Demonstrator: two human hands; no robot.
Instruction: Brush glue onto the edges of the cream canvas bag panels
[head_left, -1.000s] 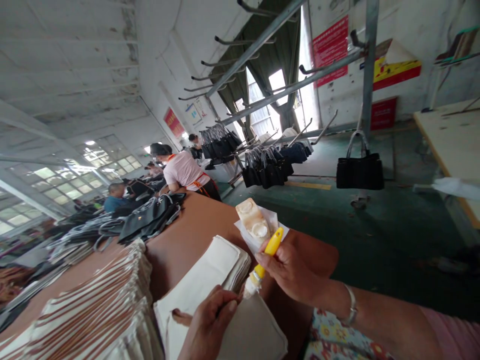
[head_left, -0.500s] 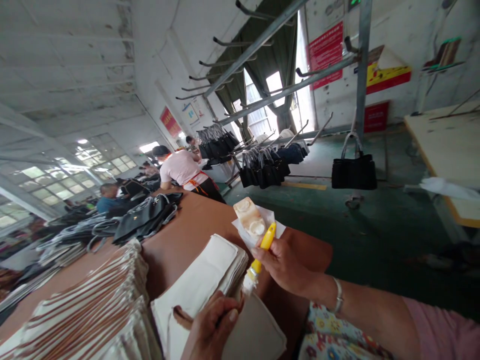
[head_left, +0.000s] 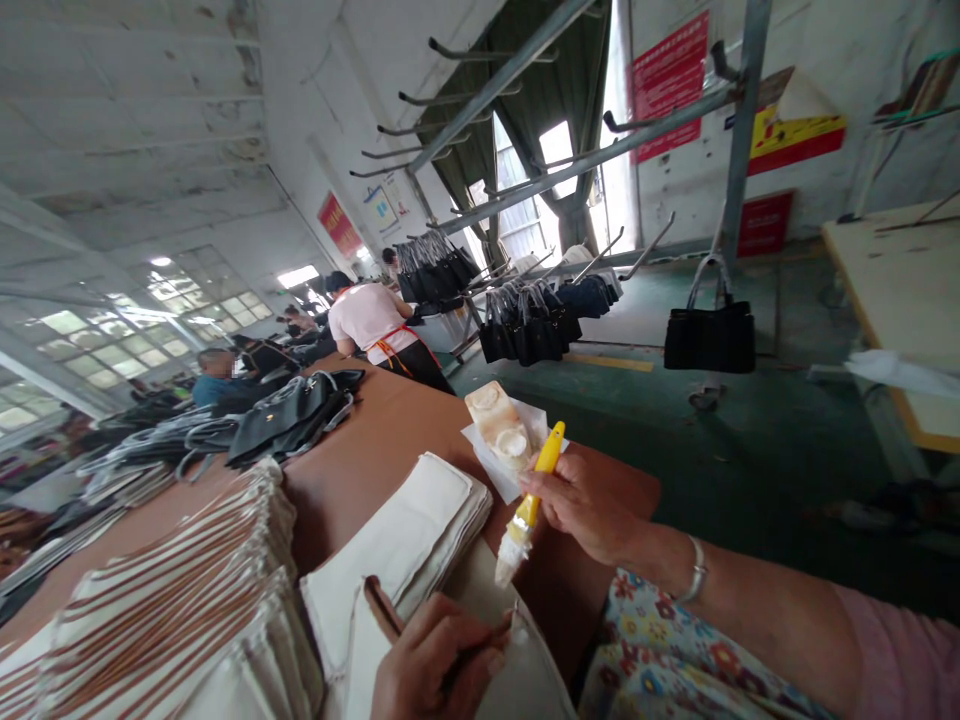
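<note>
My right hand point(head_left: 589, 505) is closed around the yellow handle of a paintbrush point(head_left: 541, 470). White, glue-like paste coats the bristles, which point down just above my left hand. Pinched in my left hand point(head_left: 442, 655) is a narrow brown strip point(head_left: 381, 608), one end showing on each side of the fingers. Beneath that hand lie cream fabric pieces point(head_left: 409, 525), stacked and partly overlapping. Beyond the brush, a pale, paste-smeared container point(head_left: 496, 425) rests on a white sheet point(head_left: 486, 462).
Many cream pieces with brown edges point(head_left: 172, 590) lie fanned at the left of the brown table point(head_left: 390, 415). Black bags point(head_left: 292, 415) are heaped farther back. A person in a pink shirt point(head_left: 371, 320) bends over the far end. A metal rack point(head_left: 540, 185) holds hanging bags.
The brush has lifted away from the strip, where its bristles were a moment ago. My left hand has shifted slightly right and down with the strip.
</note>
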